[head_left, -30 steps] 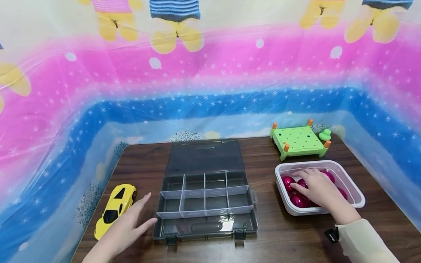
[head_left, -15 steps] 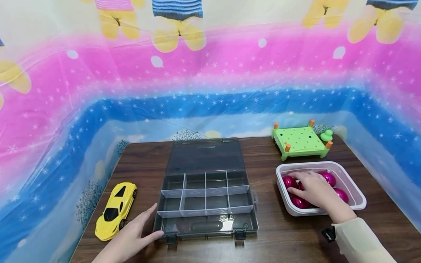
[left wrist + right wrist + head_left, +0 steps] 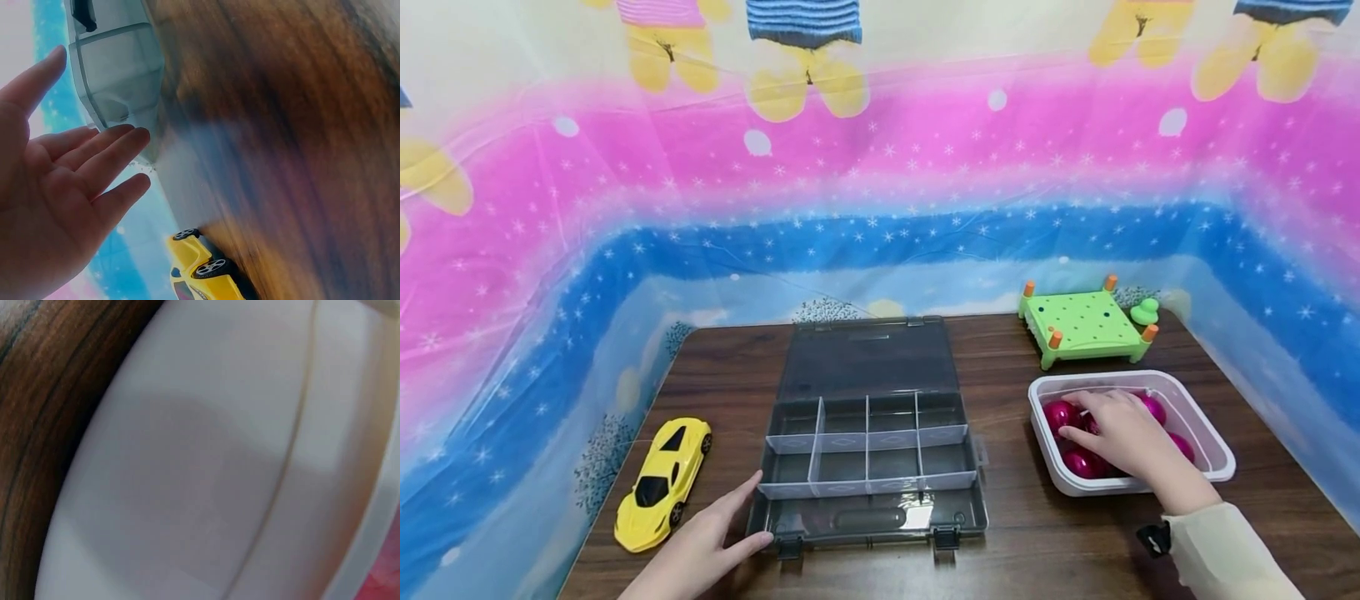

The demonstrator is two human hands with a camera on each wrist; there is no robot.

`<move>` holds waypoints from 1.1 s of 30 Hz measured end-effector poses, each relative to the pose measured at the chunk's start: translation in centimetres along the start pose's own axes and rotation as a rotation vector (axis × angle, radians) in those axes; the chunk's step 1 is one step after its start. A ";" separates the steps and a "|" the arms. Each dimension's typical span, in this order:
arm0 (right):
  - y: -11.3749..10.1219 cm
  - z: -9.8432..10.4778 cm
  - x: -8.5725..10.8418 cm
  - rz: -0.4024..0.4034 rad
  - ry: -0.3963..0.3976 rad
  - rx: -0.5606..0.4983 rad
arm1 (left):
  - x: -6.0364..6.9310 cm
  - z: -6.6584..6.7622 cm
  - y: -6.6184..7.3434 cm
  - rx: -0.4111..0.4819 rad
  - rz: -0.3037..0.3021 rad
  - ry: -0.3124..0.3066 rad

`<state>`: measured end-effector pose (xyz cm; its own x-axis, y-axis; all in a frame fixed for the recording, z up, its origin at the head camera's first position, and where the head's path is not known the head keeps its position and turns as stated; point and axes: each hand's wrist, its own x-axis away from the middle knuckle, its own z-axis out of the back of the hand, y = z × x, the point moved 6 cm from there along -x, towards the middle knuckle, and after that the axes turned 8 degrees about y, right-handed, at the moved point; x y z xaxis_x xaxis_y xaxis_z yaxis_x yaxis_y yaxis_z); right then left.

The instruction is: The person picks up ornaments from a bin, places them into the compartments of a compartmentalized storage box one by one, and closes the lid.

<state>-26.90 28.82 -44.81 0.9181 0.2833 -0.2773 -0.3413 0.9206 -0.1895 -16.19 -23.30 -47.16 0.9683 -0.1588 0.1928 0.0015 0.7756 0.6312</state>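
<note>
Lying over the glossy pink balls [image 3: 1081,463] in a white tub [image 3: 1216,450], the right hand [image 3: 1120,433] shows mostly its back in the head view, with its thumb beside the balls at the tub's left; the fingertips are partly hidden, so I cannot tell whether it pinches one. The balls all sit inside the tub, at the right of the brown table [image 3: 1015,542]. A pale sleeve [image 3: 1232,550] with a black piece [image 3: 1153,540] at its cuff covers the right forearm. The left hand [image 3: 696,542] is at the near left corner of a dark clear box [image 3: 868,518], thumb and fingers apart; whether it touches the box is hard to tell. The box lies with its lid [image 3: 868,358] back, showing two rows of four compartments and a long front one. A yellow car [image 3: 662,483] stands left of the box, near the left hand. Behind the tub stands a green toy bed [image 3: 1084,323] with orange tips, a small green piece [image 3: 1145,312] just beside it. A patterned cloth [image 3: 880,158] hangs behind the table. In the left wrist view, the left palm shows, fingers extended and thumb well apart, near the box's corner; the car is below. In the right wrist view, the tub's outer wall fills most of the space, with table to the left and a blurred pink patch beyond the rim.
</note>
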 end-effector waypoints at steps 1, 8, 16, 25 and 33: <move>0.1 0.1 0.0 -0.006 -0.001 0.002 | 0.0 0.0 0.0 -0.003 -0.002 0.003; 0.1 1.4 0.0 -0.002 0.025 0.005 | -0.2 -0.1 0.1 -0.015 -0.016 0.025; -0.7 3.5 0.2 0.036 0.115 0.043 | 0.0 -0.5 -0.1 -0.020 0.002 0.017; -2.6 5.0 0.0 0.063 0.152 -0.005 | 0.1 -0.6 -0.2 -0.022 0.008 0.003; -5.2 5.2 -1.1 0.104 0.162 -0.058 | 0.0 -0.8 -0.4 0.023 0.019 -0.028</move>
<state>-25.09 25.14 -38.64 0.8346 0.3249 -0.4448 -0.4478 0.8705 -0.2043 -15.95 -23.12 -48.00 0.9607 -0.1615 0.2259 -0.0229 0.7647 0.6440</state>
